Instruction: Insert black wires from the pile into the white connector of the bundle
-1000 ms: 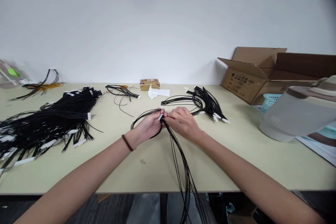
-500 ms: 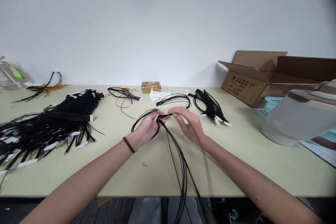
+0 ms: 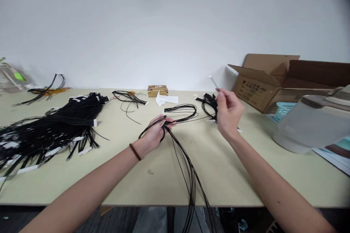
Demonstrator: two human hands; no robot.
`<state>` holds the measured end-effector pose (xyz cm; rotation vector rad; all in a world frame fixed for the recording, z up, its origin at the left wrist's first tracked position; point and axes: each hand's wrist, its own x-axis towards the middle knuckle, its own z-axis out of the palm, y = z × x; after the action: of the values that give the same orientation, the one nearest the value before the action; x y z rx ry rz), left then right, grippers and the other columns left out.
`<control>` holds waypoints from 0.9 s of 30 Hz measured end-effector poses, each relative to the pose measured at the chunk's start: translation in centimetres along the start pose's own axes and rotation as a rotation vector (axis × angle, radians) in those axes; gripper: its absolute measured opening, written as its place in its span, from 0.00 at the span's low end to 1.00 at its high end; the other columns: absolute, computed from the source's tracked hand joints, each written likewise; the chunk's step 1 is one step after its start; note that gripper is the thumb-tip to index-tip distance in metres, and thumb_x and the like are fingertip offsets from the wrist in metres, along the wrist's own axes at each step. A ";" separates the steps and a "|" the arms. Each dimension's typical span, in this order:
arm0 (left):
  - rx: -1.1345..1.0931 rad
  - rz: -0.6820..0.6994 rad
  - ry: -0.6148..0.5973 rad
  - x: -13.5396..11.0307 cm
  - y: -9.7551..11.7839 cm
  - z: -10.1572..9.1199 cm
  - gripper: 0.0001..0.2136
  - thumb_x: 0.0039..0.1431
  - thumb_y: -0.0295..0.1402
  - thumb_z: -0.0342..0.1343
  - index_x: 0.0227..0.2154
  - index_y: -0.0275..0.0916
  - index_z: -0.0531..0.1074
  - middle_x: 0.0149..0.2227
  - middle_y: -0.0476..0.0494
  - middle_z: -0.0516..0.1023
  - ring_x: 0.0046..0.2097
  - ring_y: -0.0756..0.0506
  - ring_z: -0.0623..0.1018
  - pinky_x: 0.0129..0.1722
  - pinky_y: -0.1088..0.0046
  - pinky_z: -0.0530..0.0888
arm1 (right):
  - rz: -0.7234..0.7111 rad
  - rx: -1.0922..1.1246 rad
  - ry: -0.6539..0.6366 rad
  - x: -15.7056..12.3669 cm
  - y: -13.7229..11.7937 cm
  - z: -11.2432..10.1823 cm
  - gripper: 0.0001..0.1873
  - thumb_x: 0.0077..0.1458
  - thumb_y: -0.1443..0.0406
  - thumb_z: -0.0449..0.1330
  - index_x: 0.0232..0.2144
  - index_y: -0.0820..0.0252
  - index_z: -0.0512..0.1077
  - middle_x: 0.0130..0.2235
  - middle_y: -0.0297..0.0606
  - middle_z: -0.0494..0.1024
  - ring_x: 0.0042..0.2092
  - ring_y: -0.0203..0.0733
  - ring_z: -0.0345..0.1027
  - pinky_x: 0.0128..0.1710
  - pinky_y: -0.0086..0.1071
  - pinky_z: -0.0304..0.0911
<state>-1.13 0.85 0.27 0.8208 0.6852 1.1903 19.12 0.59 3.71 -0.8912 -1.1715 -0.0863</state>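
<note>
My left hand (image 3: 156,130) is closed round a bundle of thin black wires (image 3: 188,164) with a white connector (image 3: 163,122) at the fingers. Part of the bundle loops round the hand, and the long ends hang down over the table's front edge. Raised to the right, my right hand (image 3: 230,111) pinches a thin wire (image 3: 214,82) whose pale tip points up and left. A single black strand stretches from the left hand toward the right hand; whether it is the pinched wire I cannot tell. Just beyond the left hand lies a looped black wire harness (image 3: 188,107).
A big pile of black wire harnesses (image 3: 62,127) covers the left of the table. Behind are a small gold box (image 3: 158,90) and white paper (image 3: 168,99). Another harness bunch (image 3: 209,103) lies behind the right hand. An open cardboard box (image 3: 254,89) and a translucent jug (image 3: 303,123) stand right.
My right hand has moved up and to the right, away from the left hand, with a thin wire between its fingertips. The left hand has stayed nearly in place on the bundle.
</note>
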 end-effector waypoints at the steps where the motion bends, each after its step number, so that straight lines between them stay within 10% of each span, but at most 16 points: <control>1: 0.004 0.007 -0.006 0.0 -0.1 0.0 0.04 0.52 0.24 0.52 0.24 0.36 0.65 0.27 0.48 0.72 0.33 0.49 0.75 0.39 0.71 0.68 | -0.156 -0.108 -0.070 -0.4 -0.5 0.0 0.09 0.55 0.60 0.53 0.33 0.57 0.71 0.30 0.36 0.72 0.28 0.34 0.63 0.23 0.29 0.57; 7: 0.042 0.036 -0.079 -0.1 -0.4 0.0 0.04 0.53 0.26 0.53 0.23 0.34 0.67 0.28 0.46 0.74 0.32 0.50 0.74 0.33 0.74 0.67 | -0.783 -0.371 -0.525 -3.6 -1.9 1.0 0.05 0.54 0.69 0.55 0.32 0.57 0.71 0.25 0.32 0.73 0.27 0.33 0.61 0.27 0.28 0.56; 27: 0.160 0.063 -0.156 -0.7 -0.3 0.5 0.07 0.54 0.32 0.53 0.25 0.34 0.68 0.29 0.45 0.73 0.32 0.50 0.73 0.31 0.76 0.65 | -0.850 -0.518 -0.527 -3.8 -1.2 1.1 0.05 0.54 0.70 0.55 0.28 0.59 0.70 0.23 0.31 0.69 0.28 0.33 0.54 0.27 0.28 0.49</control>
<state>-0.77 0.04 0.29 1.0647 0.6354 1.1246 16.11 -0.88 1.37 -0.8183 -2.0216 -0.9241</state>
